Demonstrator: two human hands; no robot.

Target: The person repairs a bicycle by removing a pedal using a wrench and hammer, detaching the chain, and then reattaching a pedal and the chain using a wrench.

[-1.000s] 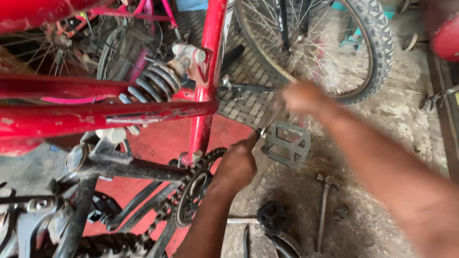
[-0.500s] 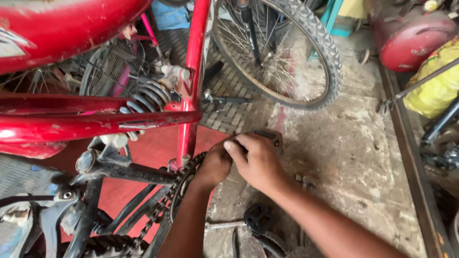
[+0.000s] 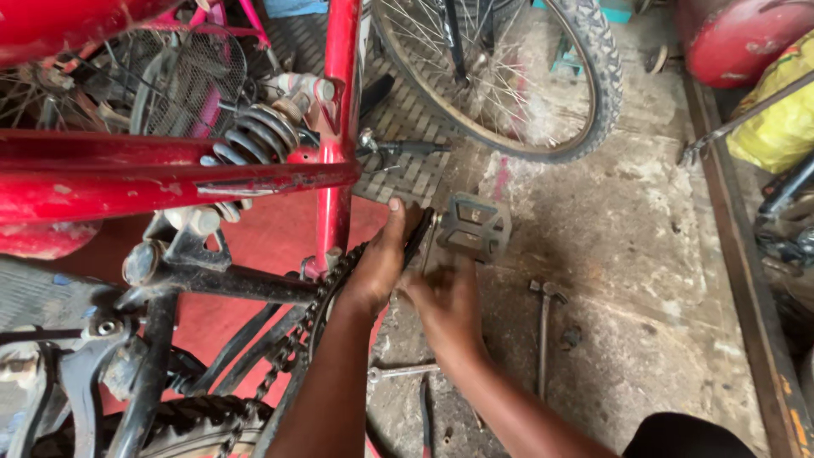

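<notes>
A: Hands first. Where's the left?

B: Left hand (image 3: 380,263) wraps the black metal crank arm (image 3: 417,237) of the red steel bicycle frame (image 3: 337,127), thumb up, fingers closed round it. Right beside the toothed chainring with its dark chain (image 3: 326,293).

A: Right hand?

B: Right hand (image 3: 449,307) sits just below the grey metal platform pedal (image 3: 473,226), blurred. Can't tell whether it grips anything or how wide the fingers are.

A: Pedal location?

B: At the crank's outer end, above the stained concrete floor (image 3: 644,254), near the middle of the floor patch.

A: Tools?

B: Slim metal hammer (image 3: 543,331) lying on the floor right of the right hand, apart from it. Flat steel spanner (image 3: 403,371) on the floor between the two forearms.

A: Any packages, labels?

B: Yellow plastic sack (image 3: 776,127) at the floor's right edge, bulging, printed marks too small to tell. Red rounded metal cylinder (image 3: 738,38) in the top right corner.

A: Rest?

B: Knobby black spoked wheel (image 3: 593,76) at the top edge, black coil spring shock (image 3: 254,136) on the frame at left.
</notes>
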